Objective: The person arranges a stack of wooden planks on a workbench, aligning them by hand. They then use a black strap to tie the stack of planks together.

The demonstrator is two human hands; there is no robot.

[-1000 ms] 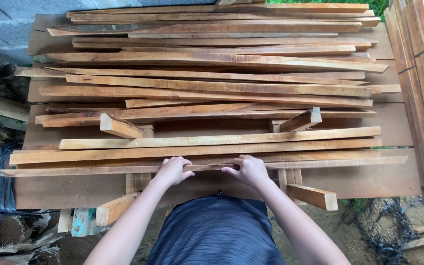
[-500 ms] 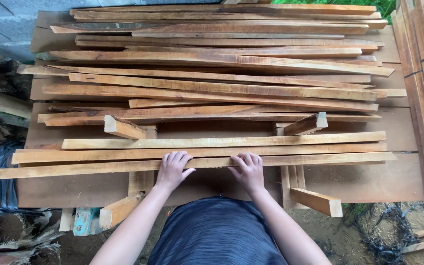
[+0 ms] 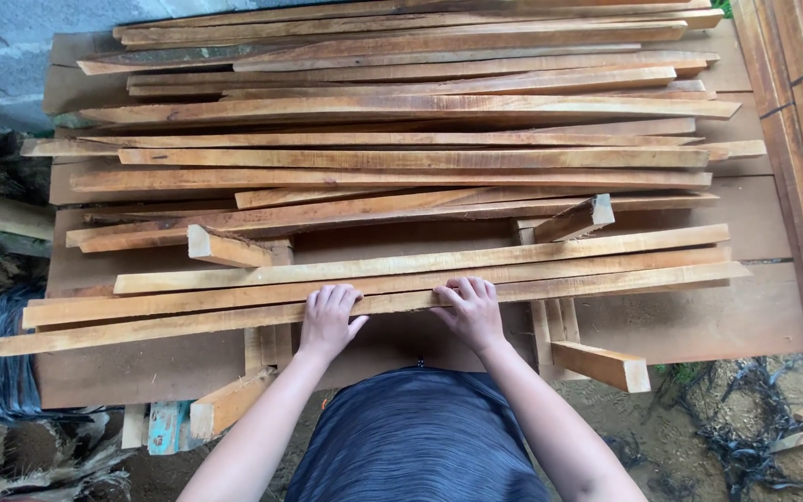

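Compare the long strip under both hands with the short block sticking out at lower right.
The long strip is thin and spans nearly the whole pile; the short block is stubby and thicker. The strip lies crosswise under both hands; the block points out over the edge, untouched. Both are pale sawn wood.

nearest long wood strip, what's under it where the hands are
Both hands, left and right, press the nearest strip. Below it lies a brown board on wooden supports; anything directly beneath the strip is covered.

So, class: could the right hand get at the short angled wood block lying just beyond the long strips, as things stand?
Probably yes: the right hand rests on the nearest strip, and only flat strips lie between it and the block, nothing standing above them.
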